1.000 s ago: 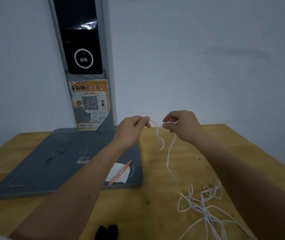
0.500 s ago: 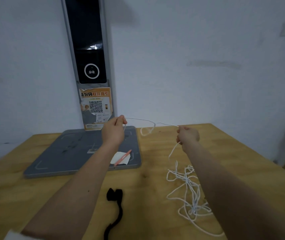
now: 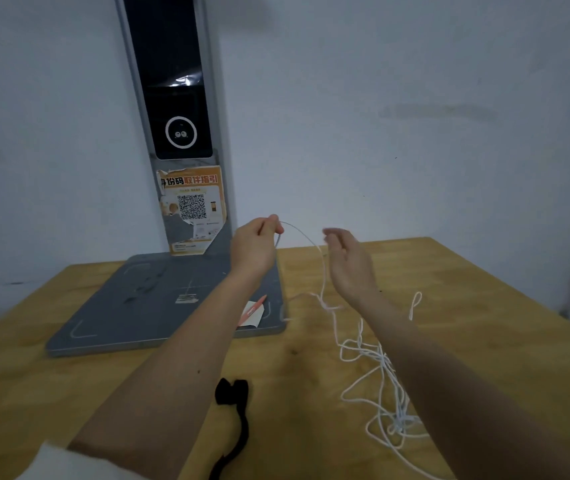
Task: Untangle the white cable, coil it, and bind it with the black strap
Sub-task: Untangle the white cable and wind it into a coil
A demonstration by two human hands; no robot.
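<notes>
On wooden table (image 3: 484, 306), far left: grey scanner base (image 3: 138, 306) with upright column (image 3: 172, 98) bearing QR sticker (image 3: 191, 206); orange pen (image 3: 252, 308) on paper slip at base's right edge. Black strap (image 3: 233, 420) lies near front edge. Left hand (image 3: 254, 247), raised, pinches white cable (image 3: 380, 375) end; strand arcs down to tangled heap on table at right. Right hand (image 3: 349, 261) raised beside strand, fingers loosely spread, blurred, gripping nothing.
</notes>
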